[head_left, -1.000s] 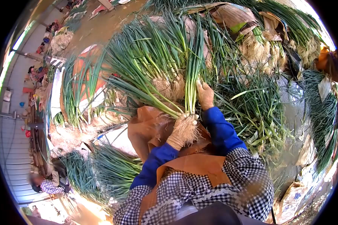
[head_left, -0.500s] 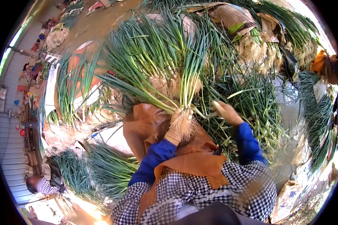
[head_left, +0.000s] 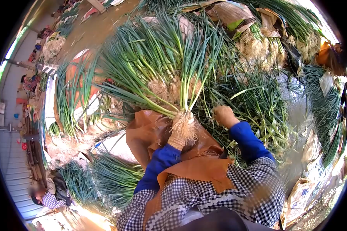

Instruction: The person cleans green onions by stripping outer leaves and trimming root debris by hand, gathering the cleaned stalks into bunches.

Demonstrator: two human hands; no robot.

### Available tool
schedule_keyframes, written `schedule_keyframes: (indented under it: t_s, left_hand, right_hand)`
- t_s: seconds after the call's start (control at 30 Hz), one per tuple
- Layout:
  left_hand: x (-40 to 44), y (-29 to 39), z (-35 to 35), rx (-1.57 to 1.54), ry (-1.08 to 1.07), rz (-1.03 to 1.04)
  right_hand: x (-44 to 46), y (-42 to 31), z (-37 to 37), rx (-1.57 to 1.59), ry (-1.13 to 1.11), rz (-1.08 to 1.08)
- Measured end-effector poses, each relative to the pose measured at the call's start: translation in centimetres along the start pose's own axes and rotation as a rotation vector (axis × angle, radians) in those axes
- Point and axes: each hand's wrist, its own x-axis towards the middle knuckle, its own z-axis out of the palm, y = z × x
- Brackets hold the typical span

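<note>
My left hand (head_left: 175, 133) is closed around a bunch of green onions (head_left: 186, 94) at its white base. Pale stringy roots hang over the fingers, and the green leaves fan out away from me. One part of the bunch leans off to the left. To the right, my right hand (head_left: 224, 116) is curled into a fist just over a heap of loose green leaves (head_left: 254, 100); what lies inside the fingers, if anything, is hidden. A brown leather-like apron (head_left: 146, 127) covers my lap under the left hand.
More green onions with roots (head_left: 158, 88) lie just beyond the held bunch. Other bundles (head_left: 71, 104) rest at the left, and several more (head_left: 258, 46) at the back right. A wet floor strip (head_left: 297, 111) runs at the right. Another person (head_left: 52, 198) is at the lower left.
My right hand has drawn slightly left and its fingers have curled into a fist. The slanting stalk near it is gone from beside the bunch. My left hand keeps its hold.
</note>
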Motion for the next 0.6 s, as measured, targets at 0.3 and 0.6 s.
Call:
schedule_keyframes:
  t_s: [0.3, 0.6]
  left_hand:
    - [-1.1, -0.6, 1.5, 0.114, 0.18, 0.161]
    - [-0.4, -2.1, 2.7, 0.349, 0.47, 0.296]
  right_hand:
    - [3.7, -4.6, -1.4, 1.381, 0.207, -0.161]
    - [-1.6, -6.2, -2.7, 1.217, 0.0, -0.201]
